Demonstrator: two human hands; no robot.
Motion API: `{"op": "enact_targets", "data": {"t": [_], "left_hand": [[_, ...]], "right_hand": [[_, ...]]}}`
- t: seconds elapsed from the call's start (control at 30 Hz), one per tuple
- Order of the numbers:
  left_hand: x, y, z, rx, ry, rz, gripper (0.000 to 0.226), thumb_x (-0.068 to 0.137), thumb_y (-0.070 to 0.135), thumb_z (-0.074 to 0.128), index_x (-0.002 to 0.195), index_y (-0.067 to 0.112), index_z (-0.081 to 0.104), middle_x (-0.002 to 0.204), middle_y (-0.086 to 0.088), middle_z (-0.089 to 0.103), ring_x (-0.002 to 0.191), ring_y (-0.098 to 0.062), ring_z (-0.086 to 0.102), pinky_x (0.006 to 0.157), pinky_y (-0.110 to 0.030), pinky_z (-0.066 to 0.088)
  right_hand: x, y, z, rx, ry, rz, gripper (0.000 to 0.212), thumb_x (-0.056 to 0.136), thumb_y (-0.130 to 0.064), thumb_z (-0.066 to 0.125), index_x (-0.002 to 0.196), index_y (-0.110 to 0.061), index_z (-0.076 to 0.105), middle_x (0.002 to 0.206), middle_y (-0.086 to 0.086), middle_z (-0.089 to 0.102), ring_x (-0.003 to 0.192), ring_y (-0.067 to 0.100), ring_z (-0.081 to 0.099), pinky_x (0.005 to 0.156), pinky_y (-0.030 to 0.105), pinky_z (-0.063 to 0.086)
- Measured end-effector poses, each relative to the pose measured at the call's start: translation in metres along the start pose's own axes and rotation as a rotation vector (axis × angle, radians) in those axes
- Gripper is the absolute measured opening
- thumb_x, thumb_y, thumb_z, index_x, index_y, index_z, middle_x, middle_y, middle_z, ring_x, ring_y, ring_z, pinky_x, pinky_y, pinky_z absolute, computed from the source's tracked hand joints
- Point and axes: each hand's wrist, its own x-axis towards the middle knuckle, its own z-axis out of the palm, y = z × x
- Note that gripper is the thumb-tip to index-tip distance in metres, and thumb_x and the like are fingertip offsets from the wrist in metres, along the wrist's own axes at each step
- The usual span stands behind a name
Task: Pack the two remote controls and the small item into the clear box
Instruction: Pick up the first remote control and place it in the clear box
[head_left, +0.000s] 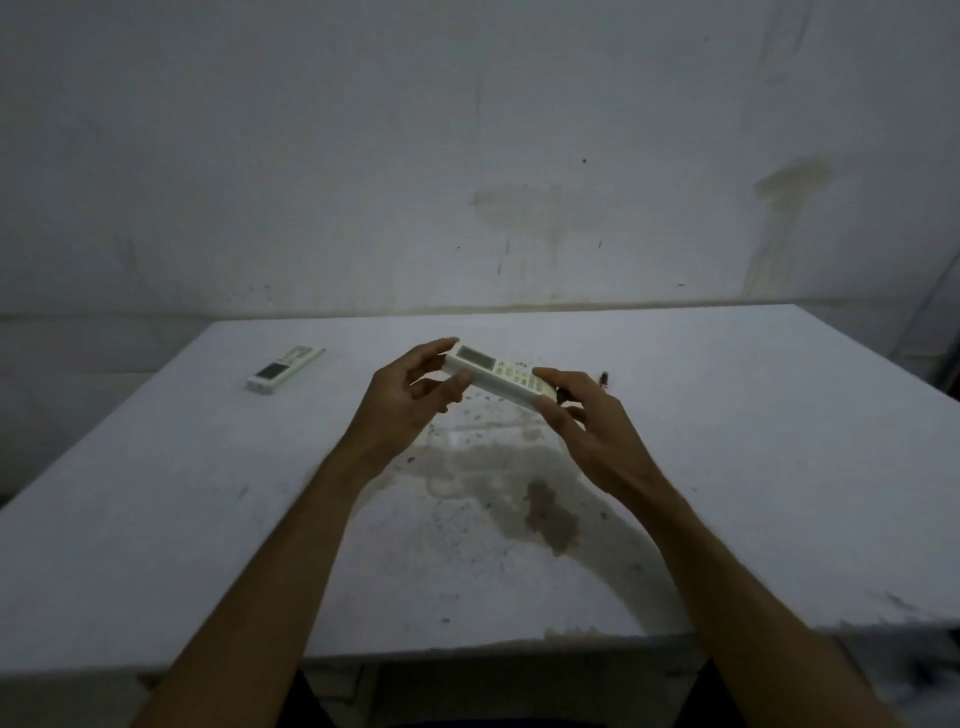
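Observation:
Both hands hold a white remote control (496, 376) above the middle of the table, its screen end to the left. My left hand (410, 397) grips the screen end and my right hand (576, 410) grips the button end. A second white remote control (284, 368) lies flat at the table's far left. A small dark item (603, 378) lies on the table just beyond my right hand. The clear box (485, 457) sits on the table under my hands; only its faint outline shows.
The white table (753, 467) is stained and speckled in its middle. A marked white wall (467, 156) rises right behind its far edge. The table's near edge runs across the bottom of the view.

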Motion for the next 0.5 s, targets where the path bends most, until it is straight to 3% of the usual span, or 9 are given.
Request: {"op": "enact_targets", "data": {"t": [0.13, 0.3, 0.4, 0.5], "left_hand": [[-0.002, 0.000, -0.005, -0.133, -0.005, -0.034, 0.041, 0.087, 0.008, 0.077, 0.127, 0.007, 0.064, 0.111, -0.001, 0.075, 0.099, -0.012, 0.073, 0.082, -0.021, 0.057], [-0.004, -0.008, 0.001, -0.107, -0.036, 0.000, 0.045, 0.083, 0.014, 0.081, 0.125, 0.008, 0.065, 0.114, -0.002, 0.075, 0.109, -0.018, 0.071, 0.089, -0.025, 0.057], [-0.005, -0.019, -0.013, 0.290, -0.107, 0.051, 0.083, 0.068, 0.049, 0.089, 0.141, 0.029, 0.053, 0.134, 0.013, 0.064, 0.122, -0.005, 0.059, 0.098, -0.025, 0.051], [-0.012, -0.035, -0.018, 0.535, -0.273, -0.075, 0.130, 0.046, 0.073, 0.089, 0.155, 0.037, 0.028, 0.157, 0.015, 0.041, 0.140, -0.006, 0.040, 0.112, -0.034, 0.039]], "right_hand": [[0.006, -0.004, -0.008, -0.122, -0.086, 0.023, 0.060, 0.092, -0.061, 0.049, 0.141, -0.028, 0.058, 0.133, -0.009, 0.060, 0.112, 0.005, 0.058, 0.089, 0.016, 0.049], [0.019, -0.020, -0.005, -0.192, -0.170, -0.041, 0.050, 0.096, -0.057, 0.053, 0.137, -0.029, 0.059, 0.125, -0.012, 0.059, 0.103, 0.000, 0.057, 0.081, 0.018, 0.047], [0.023, -0.020, -0.009, -0.309, -0.277, -0.018, 0.048, 0.096, -0.050, 0.057, 0.139, -0.027, 0.056, 0.131, -0.004, 0.058, 0.109, 0.009, 0.057, 0.091, 0.029, 0.050], [0.027, -0.019, -0.013, -0.433, -0.384, 0.022, 0.048, 0.095, -0.042, 0.064, 0.139, -0.024, 0.057, 0.135, 0.000, 0.056, 0.115, 0.014, 0.052, 0.096, 0.032, 0.048]]}}
